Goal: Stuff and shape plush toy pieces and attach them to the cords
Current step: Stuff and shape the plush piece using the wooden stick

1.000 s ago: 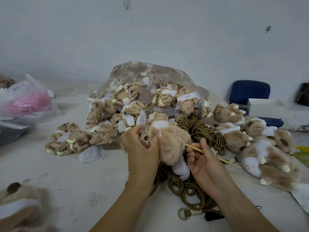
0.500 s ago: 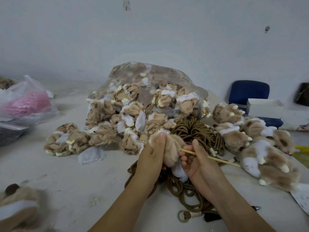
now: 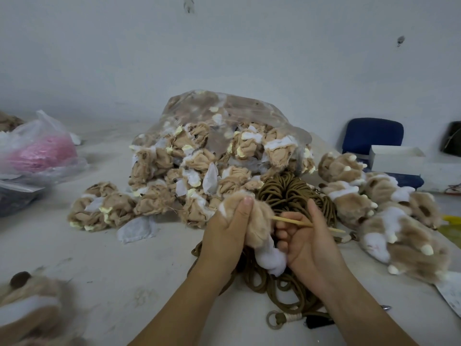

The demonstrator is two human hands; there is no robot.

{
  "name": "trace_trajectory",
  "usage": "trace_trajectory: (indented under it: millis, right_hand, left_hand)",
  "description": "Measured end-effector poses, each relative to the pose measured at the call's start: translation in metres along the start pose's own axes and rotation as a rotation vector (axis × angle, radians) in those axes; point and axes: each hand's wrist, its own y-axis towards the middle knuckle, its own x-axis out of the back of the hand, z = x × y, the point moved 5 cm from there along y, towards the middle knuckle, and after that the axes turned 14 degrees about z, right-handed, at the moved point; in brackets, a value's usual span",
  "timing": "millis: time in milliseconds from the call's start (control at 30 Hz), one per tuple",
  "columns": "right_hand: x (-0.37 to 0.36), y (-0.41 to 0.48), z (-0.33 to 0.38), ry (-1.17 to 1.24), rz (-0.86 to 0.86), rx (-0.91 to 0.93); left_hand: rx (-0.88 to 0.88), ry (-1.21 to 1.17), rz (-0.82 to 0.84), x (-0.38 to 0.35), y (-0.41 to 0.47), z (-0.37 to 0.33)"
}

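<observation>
My left hand (image 3: 228,232) grips a tan plush piece (image 3: 258,222) with white fur or stuffing (image 3: 270,260) hanging out below it. My right hand (image 3: 306,242) holds a thin wooden stick (image 3: 309,223) whose tip pokes into the piece. Under both hands lies a heap of brown cords (image 3: 287,193), one ending in a metal ring (image 3: 274,319). Behind, a clear plastic bag (image 3: 224,113) spills several inside-out plush pieces (image 3: 159,198). Several finished stuffed paws (image 3: 389,221) lie at the right.
At the far left sits a plastic bag with something pink (image 3: 37,153). A plush toy (image 3: 27,310) lies at the bottom left. A blue chair (image 3: 371,136) and a white box (image 3: 396,158) stand at the right, and a white wall rises behind the table (image 3: 74,260).
Both hands have dropped lower and nearer together. The left hand has squeezed the plush piece narrower, and the right hand has pushed the stick further in.
</observation>
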Motion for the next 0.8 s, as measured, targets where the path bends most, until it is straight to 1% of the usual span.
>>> trace_trajectory:
  millis: [67,100,167,300,333,367,400,433,467,500,533,600,667,733,800]
  right_hand:
    - [0.015,0.001,0.011,-0.037,-0.119,0.096]
    - [0.023,0.002,0.017,-0.111,-0.164,0.151]
    - [0.031,0.003,0.025,-0.225,-0.197,0.231]
    - [0.044,0.002,0.029,-0.15,-0.294,0.279]
    - [0.045,-0.001,0.032,-0.186,-0.326,0.295]
    - [0.046,-0.004,0.037,-0.329,-0.363,0.302]
    - [0.045,-0.008,0.043,-0.588,-0.404,0.3]
    - [0.04,-0.011,0.048,-0.921,-0.433,0.296]
    - [0.031,-0.012,0.05,-1.235,-0.419,0.293]
    - [0.022,-0.012,0.048,-1.46,-0.366,0.291]
    - [0.013,-0.011,0.044,-1.587,-0.287,0.288]
    - [-0.002,-0.008,0.033,-1.707,-0.107,0.291]
    - [-0.01,-0.006,0.022,-1.79,0.023,0.297]
    - [-0.01,-0.006,0.019,-1.815,0.053,0.295]
    - [-0.008,-0.006,0.019,-1.801,0.038,0.306]
  left_hand:
    - [-0.006,0.008,-0.025,0.005,0.0,-0.005]
    - [-0.011,0.009,-0.022,0.005,0.001,-0.007]
    - [-0.023,0.01,-0.009,0.005,0.002,-0.009]
    - [0.013,-0.035,-0.033,0.011,0.004,-0.006]
    - [0.016,-0.049,-0.042,0.013,0.004,-0.006]
    - [0.019,-0.064,-0.053,0.015,0.005,-0.005]
    - [0.024,-0.082,-0.069,0.017,0.005,-0.004]
    - [0.03,-0.094,-0.087,0.019,0.006,-0.003]
    - [0.033,-0.091,-0.097,0.021,0.006,-0.001]
    - [0.03,-0.071,-0.096,0.021,0.006,0.0]
    - [0.024,-0.046,-0.085,0.02,0.006,-0.001]
    - [-0.003,0.005,-0.061,0.016,0.005,-0.003]
    - [-0.051,0.081,-0.092,0.018,0.006,-0.006]
    - [-0.11,0.19,-0.133,0.021,0.005,-0.011]
    - [-0.146,0.19,-0.13,0.02,0.005,-0.013]
